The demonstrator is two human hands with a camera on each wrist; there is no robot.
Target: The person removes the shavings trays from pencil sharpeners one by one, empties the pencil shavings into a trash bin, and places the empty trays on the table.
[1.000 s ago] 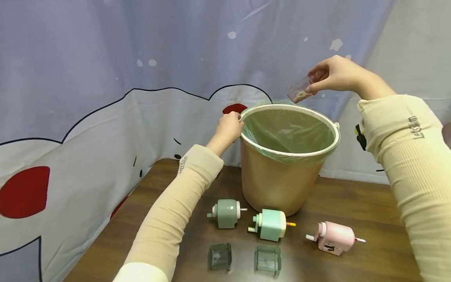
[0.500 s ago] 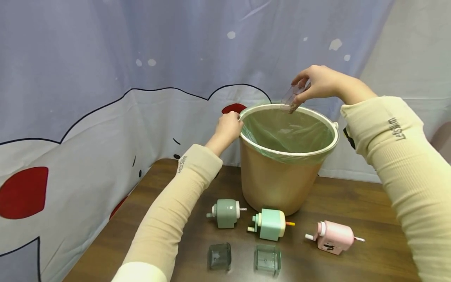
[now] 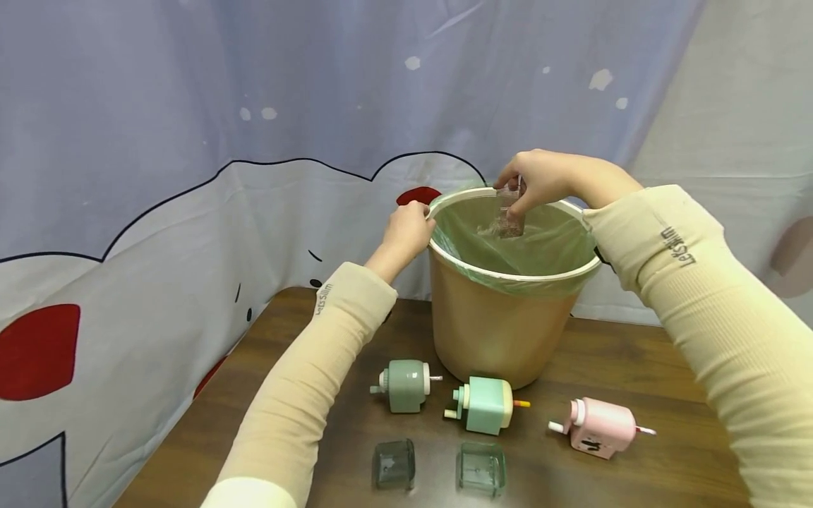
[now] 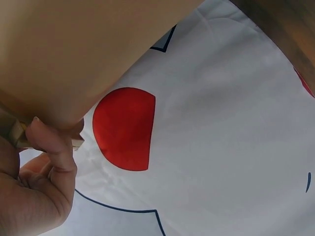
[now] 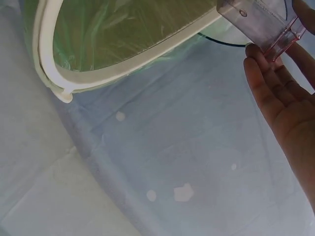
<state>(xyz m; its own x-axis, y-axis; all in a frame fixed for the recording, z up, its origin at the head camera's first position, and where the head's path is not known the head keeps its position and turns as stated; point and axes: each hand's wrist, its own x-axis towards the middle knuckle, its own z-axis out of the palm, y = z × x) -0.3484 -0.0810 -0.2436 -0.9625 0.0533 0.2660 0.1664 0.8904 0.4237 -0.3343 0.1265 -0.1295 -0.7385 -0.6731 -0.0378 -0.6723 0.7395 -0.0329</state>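
My left hand (image 3: pixel 406 229) grips the left rim of a tan trash bin (image 3: pixel 495 324) lined with a green bag (image 3: pixel 546 254). In the left wrist view its thumb and fingers (image 4: pixel 59 162) curl around the rim. With my right hand (image 3: pixel 546 176) I pinch a clear, pink-tinted shavings drawer (image 3: pixel 506 200), tipped with its mouth down over the bin. Pencil shavings (image 3: pixel 488 229) spill from it inside the rim. The right wrist view shows the same drawer (image 5: pixel 256 22) between thumb and fingers, beside the white rim (image 5: pixel 98 76).
Before the bin stand a grey-green pencil sharpener (image 3: pixel 406 386), a mint one (image 3: pixel 488 404) and a pink one (image 3: pixel 603 427), each with a pencil end sticking out. Nearer lie a dark clear drawer (image 3: pixel 394 466) and a greenish one (image 3: pixel 480 469) on the wooden table (image 3: pixel 673 451). A printed curtain (image 3: pixel 305 92) hangs behind.
My right hand has moved left and down from above the bin's right back edge to over its opening. The drawer has tilted mouth down, and shavings now fall. The left hand stays on the rim.
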